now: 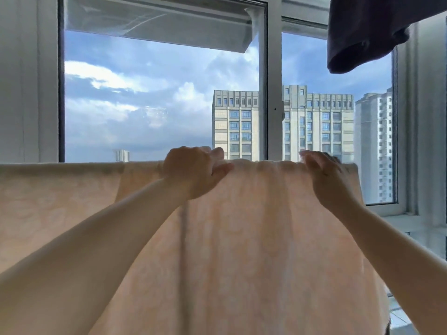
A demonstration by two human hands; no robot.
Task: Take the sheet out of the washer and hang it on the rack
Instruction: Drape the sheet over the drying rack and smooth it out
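A pale peach sheet (254, 226) hangs draped across a horizontal bar that it hides, spanning from the left edge to the right of centre. My left hand (193, 172) grips the sheet's top fold at the middle, fingers over the far side and thumb on the near side. My right hand (324, 175) lies on the top fold near the sheet's right end, fingers curled over the edge. Both arms reach up and forward. The washer is out of view.
A large window (159, 97) with white frames stands right behind the sheet, with sky and tall buildings beyond. A dark garment (367, 35) hangs at the top right. A white sill (411, 221) runs at the right.
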